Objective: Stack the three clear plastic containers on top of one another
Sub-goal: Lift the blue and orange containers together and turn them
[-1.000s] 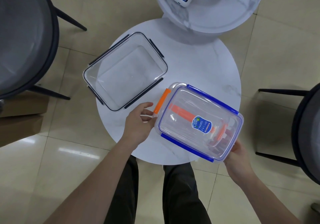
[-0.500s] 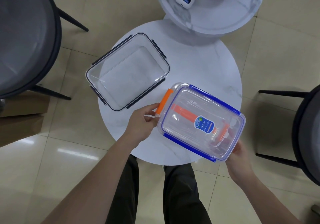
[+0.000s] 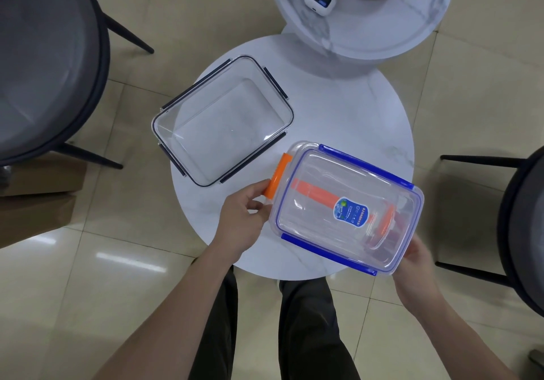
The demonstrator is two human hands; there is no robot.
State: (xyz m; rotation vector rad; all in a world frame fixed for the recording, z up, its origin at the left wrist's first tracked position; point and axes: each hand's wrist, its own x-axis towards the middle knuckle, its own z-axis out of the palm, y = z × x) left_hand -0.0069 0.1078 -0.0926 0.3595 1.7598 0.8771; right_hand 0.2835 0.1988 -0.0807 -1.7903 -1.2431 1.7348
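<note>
Clear plastic, the blue-clipped container (image 3: 347,209) sits over the round marble table's (image 3: 353,120) near edge, an orange-clipped box nested inside. Left hand (image 3: 241,220) pinches its orange end clip (image 3: 277,176); right hand (image 3: 418,259) grips the far corner, fingers hidden. Beside it lies an empty dark-clipped container (image 3: 220,120).

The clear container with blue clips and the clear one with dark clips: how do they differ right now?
The clear plastic container with blue clips is gripped by the left hand and right hand; the clear plastic container with dark clips sits untouched on the round white table. The blue-clipped one shows orange parts and a blue label; the dark-clipped one looks empty and appears larger. Both are clear, rectangular and lidded.
</note>
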